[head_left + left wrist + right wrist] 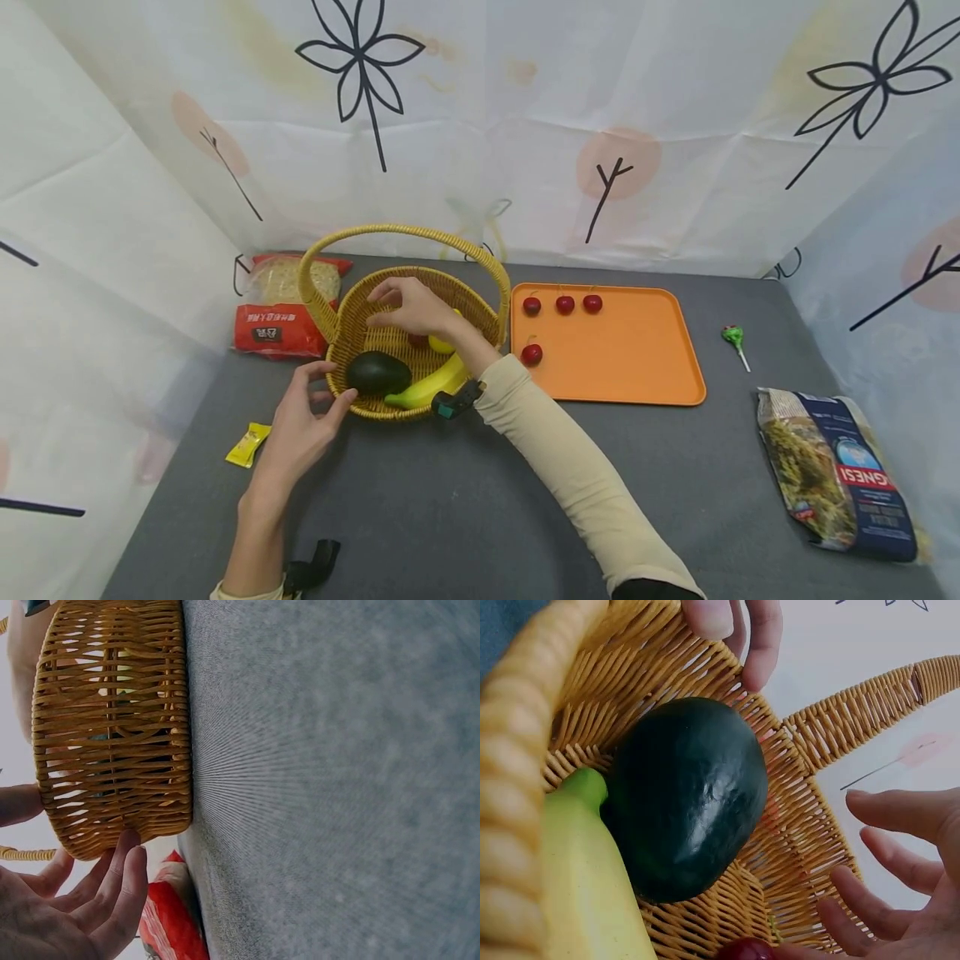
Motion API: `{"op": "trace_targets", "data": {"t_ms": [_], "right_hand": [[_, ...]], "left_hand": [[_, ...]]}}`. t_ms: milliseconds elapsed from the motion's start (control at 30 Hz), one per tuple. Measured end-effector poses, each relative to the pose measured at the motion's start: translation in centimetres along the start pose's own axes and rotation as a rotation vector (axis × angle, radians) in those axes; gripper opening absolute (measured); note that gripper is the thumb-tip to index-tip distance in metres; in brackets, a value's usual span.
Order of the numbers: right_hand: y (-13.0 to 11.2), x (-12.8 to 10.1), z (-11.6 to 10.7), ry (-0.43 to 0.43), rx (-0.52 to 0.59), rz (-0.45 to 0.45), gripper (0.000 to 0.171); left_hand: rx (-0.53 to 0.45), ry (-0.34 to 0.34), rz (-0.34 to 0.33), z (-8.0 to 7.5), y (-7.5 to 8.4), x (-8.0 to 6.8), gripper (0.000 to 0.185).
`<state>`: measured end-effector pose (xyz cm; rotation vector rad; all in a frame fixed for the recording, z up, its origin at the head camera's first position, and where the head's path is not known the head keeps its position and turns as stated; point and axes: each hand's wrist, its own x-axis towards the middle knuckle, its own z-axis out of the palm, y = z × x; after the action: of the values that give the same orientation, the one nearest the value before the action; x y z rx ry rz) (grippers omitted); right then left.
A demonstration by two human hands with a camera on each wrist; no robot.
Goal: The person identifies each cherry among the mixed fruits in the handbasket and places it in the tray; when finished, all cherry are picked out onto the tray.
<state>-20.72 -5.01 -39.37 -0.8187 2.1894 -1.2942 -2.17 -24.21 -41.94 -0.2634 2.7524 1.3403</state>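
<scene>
On the grey table (465, 517), toward its left rear, stands a wicker basket (390, 333) holding a dark avocado (377, 372), a banana (429, 385), a yellow fruit and a red one. Over its hollow hangs the right hand (408, 307), fingers spread and gripping nothing. At the near rim the left hand (303, 421) touches the weave with loosely parted fingers. Right of it lies an orange tray (622, 367) bearing four cherries (532, 354).
</scene>
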Motion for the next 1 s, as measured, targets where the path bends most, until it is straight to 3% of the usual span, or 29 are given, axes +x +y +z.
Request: {"op": "trace_targets", "data": {"t_ms": [367, 567, 1000], "right_hand": [[-0.8, -0.9, -0.3, -0.092, -0.147, 0.07, 0.047], [-1.1, -1.1, 0.2, -0.156, -0.15, 0.078, 0.048], [-2.2, -1.8, -0.1, -0.132, -0.148, 0.02, 0.046]], "left_hand": [[0.005, 0.001, -0.006, 0.0, 0.1, 0.1, 0.064], [0.007, 0.0, -0.005, 0.0, 0.1, 0.1, 0.064], [0.004, 0.003, 0.006, 0.0, 0.0, 0.0, 0.064]]}}
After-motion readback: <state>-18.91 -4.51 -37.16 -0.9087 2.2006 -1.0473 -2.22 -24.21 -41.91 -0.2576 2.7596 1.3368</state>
